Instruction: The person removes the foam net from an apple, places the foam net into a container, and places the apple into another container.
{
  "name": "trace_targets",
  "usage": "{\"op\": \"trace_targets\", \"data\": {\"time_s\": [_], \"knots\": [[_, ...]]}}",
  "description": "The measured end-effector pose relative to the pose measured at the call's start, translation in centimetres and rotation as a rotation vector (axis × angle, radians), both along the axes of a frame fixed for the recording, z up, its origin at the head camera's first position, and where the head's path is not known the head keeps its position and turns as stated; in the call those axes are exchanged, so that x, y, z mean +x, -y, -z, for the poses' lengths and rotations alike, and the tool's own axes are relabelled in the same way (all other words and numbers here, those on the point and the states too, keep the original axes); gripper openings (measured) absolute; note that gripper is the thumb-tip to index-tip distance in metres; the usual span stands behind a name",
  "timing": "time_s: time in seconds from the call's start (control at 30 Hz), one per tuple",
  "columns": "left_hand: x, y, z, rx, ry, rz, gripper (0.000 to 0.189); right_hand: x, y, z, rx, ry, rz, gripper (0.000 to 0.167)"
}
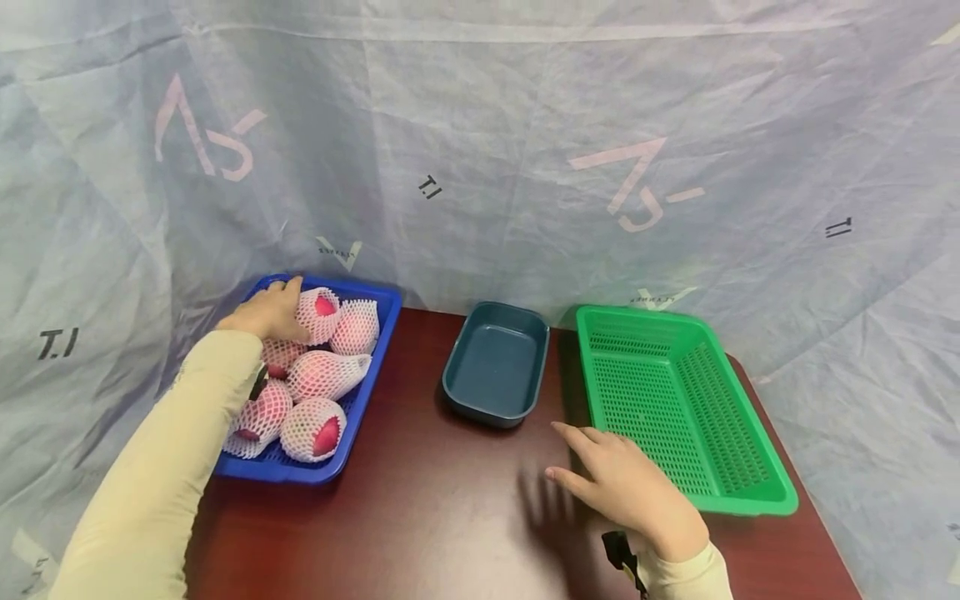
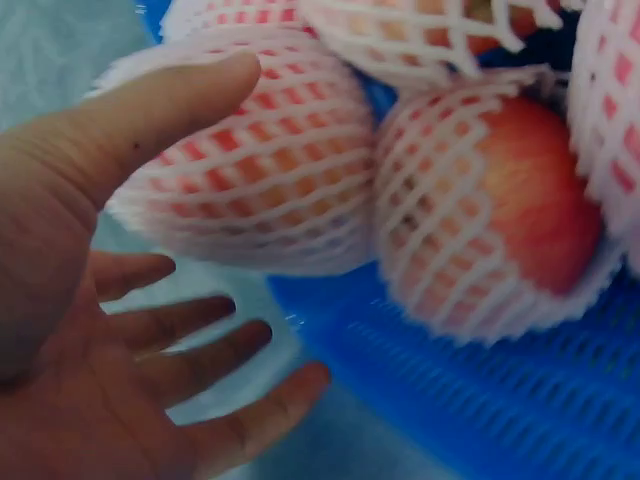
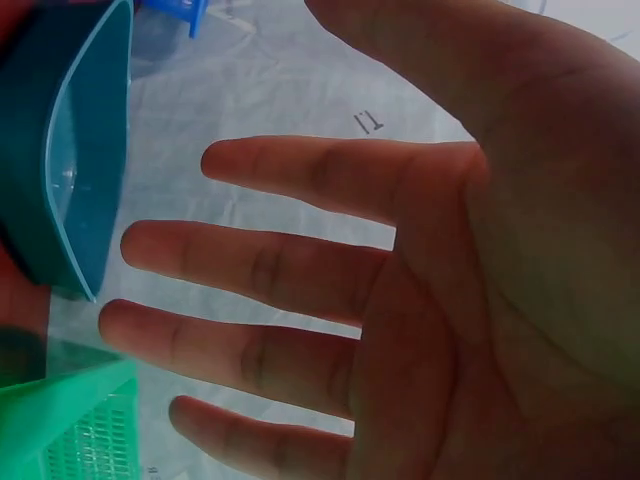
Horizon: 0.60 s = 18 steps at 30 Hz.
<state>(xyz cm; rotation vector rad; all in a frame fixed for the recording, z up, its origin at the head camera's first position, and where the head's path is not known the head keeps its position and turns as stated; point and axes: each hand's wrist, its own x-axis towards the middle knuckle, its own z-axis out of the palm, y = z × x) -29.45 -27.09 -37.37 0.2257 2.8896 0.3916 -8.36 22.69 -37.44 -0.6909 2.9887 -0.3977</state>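
My left hand [image 1: 268,312] reaches over the far left of a blue basket [image 1: 300,473] that holds several apples in white foam nets. Seen from the left wrist, its fingers are spread and fairly straight, and the thumb [image 2: 200,95] overlaps a netted apple [image 2: 285,175]. Another netted apple [image 2: 545,200], with bare red skin showing, lies beside that one. My right hand [image 1: 630,483] hovers palm down above the table, near the front left corner of a green basket [image 1: 637,400]. Its fingers are apart and extended, holding nothing.
A dark blue-grey dish [image 1: 495,367] stands at the back middle of the brown table [image 1: 420,517], between the two baskets. The green basket has perforated walls and nothing in it. A grey printed cloth [image 1: 480,167] hangs behind and along both sides.
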Motion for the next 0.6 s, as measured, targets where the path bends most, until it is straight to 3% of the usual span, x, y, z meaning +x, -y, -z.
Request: {"op": "trace_targets", "data": {"time_s": [0.2,0.3,0.43,0.6], "knots": [[-1.6,0.6,2.1,0.077,0.016,0.05,0.101,0.0,0.0,0.5,-0.03,0.024,-0.005,0.063],[-1.4,1.1,2.3,0.084,-0.012,0.034,0.103,0.0,0.3,0.6,-0.043,0.03,-0.012,0.063],[-0.2,1.1,1.9,0.049,-0.049,0.026,0.104,0.3,0.6,0.8,-0.05,0.058,-0.017,0.064],[1.7,0.1,-0.1,0.021,-0.16,0.041,0.1,0.3,0.8,0.8,-0.047,0.069,-0.02,0.065]]}}
